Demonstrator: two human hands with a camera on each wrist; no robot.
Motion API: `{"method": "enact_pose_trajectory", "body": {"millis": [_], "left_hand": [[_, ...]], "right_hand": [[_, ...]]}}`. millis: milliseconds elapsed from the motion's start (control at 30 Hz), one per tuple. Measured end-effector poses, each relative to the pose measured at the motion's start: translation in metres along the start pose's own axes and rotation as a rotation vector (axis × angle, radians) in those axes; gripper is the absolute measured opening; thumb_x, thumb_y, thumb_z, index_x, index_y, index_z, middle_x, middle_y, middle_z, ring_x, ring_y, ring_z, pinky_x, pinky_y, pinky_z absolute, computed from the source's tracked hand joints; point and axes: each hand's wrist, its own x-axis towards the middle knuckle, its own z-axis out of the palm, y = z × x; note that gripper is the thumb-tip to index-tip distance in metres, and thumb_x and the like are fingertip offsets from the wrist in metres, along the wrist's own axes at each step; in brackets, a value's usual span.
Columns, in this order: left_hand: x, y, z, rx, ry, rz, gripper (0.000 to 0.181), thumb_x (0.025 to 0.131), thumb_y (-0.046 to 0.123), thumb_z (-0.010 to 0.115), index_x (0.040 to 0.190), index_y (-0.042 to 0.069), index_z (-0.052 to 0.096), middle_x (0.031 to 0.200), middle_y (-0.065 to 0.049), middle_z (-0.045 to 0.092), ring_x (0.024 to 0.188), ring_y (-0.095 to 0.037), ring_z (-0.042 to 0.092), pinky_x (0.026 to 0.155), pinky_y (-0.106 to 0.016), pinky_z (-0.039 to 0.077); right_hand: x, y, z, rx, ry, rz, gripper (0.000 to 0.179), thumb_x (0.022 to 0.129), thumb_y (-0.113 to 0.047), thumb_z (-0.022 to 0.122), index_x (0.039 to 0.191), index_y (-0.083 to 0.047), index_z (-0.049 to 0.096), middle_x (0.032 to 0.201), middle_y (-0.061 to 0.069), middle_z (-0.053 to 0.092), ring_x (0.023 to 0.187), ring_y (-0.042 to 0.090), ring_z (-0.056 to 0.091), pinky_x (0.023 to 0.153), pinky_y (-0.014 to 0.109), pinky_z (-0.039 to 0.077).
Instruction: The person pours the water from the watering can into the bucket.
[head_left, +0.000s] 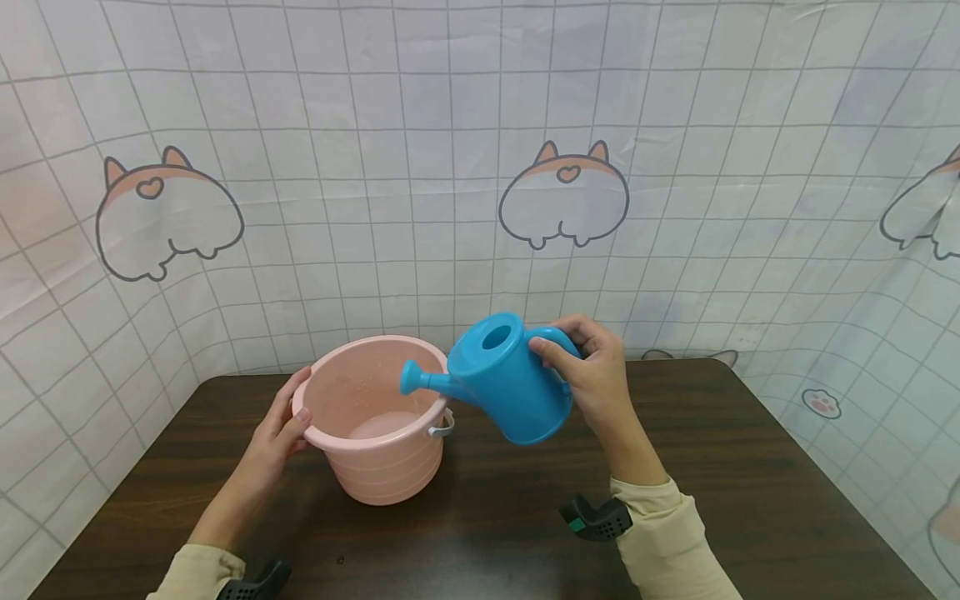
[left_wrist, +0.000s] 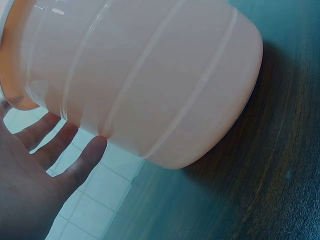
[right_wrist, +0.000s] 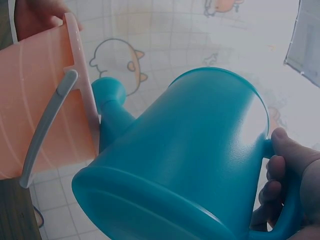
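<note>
A pink bucket (head_left: 386, 471) stands on the table, its grey handle (right_wrist: 47, 127) hanging down on the right side. My left hand (head_left: 276, 429) grips the bucket's left rim, thumb at the edge. In the left wrist view, fingers of that hand (left_wrist: 40, 165) lie against the bucket's outer wall (left_wrist: 150, 75). My right hand (head_left: 600, 371) holds a blue watering can (head_left: 521, 396) by its handle, raised and tilted left. The can's spout head (head_left: 411, 377) is over the bucket's opening. A thin, faint stream seems to fall from it, and the bucket's bottom looks paler.
The dark wooden table (head_left: 495, 525) carries the bucket. Behind and beside it hangs a white gridded sheet (head_left: 375, 208) with cartoon animal prints. A dark band is on each wrist, the right one (head_left: 600, 518) below the raised can.
</note>
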Motion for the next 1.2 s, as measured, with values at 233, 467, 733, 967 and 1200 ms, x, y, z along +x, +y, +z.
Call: {"method": "enact_pose_trajectory", "body": {"millis": [233,467,733,967,1200], "left_hand": [[0.0000,0.0005,0.0000,-0.001,0.001,0.008,0.051,0.099,0.019,0.031,0.146,0.029,0.014,0.144,-0.018,0.026,0.109,-0.006,0.051,0.079,-0.024,0.049],[0.0000,0.0003,0.0001,0.000,0.002,0.009,0.051,0.099,0.019,0.031,0.147,0.028,0.014,0.144,-0.018,0.026,0.108,-0.007,0.052,0.079,-0.024,0.049],[0.0002,0.0006,0.0001,0.006,0.003,0.013,0.051,0.099,0.019,0.031,0.147,0.028,0.014,0.142,-0.019,0.028,0.108,-0.006,0.052,0.080,-0.023,0.049],[-0.0001,0.0009,0.0001,0.007,0.001,0.009,0.051,0.099,0.019,0.031,0.147,0.029,0.013,0.142,-0.018,0.028,0.109,-0.007,0.051,0.080,-0.023,0.049],[-0.0001,0.0006,-0.0003,0.006,0.000,0.003,0.051,0.100,0.020,0.031,0.146,0.030,0.013,0.142,-0.018,0.029,0.108,-0.007,0.052,0.080,-0.022,0.049]], "right_hand": [[0.0003,0.0019,-0.0001,-0.008,0.006,0.006,0.016,0.083,-0.014,0.066,0.093,-0.002,0.061,0.075,0.000,0.059,0.068,0.014,0.057,0.070,0.030,0.051],[0.0002,0.0025,-0.0003,-0.001,0.003,0.000,0.016,0.083,-0.014,0.066,0.093,-0.002,0.061,0.075,0.001,0.059,0.068,0.015,0.057,0.070,0.030,0.051],[0.0006,0.0030,-0.0001,-0.010,0.009,0.003,0.017,0.084,-0.015,0.066,0.093,-0.002,0.061,0.074,0.000,0.059,0.068,0.015,0.057,0.070,0.030,0.051],[0.0009,0.0035,0.0009,-0.007,0.025,0.011,0.016,0.083,-0.013,0.066,0.093,-0.001,0.062,0.073,-0.002,0.059,0.067,0.015,0.057,0.071,0.030,0.051],[0.0007,0.0039,0.0001,-0.013,0.011,0.004,0.017,0.083,-0.016,0.066,0.093,-0.003,0.061,0.074,0.000,0.059,0.068,0.015,0.057,0.071,0.030,0.051]]}}
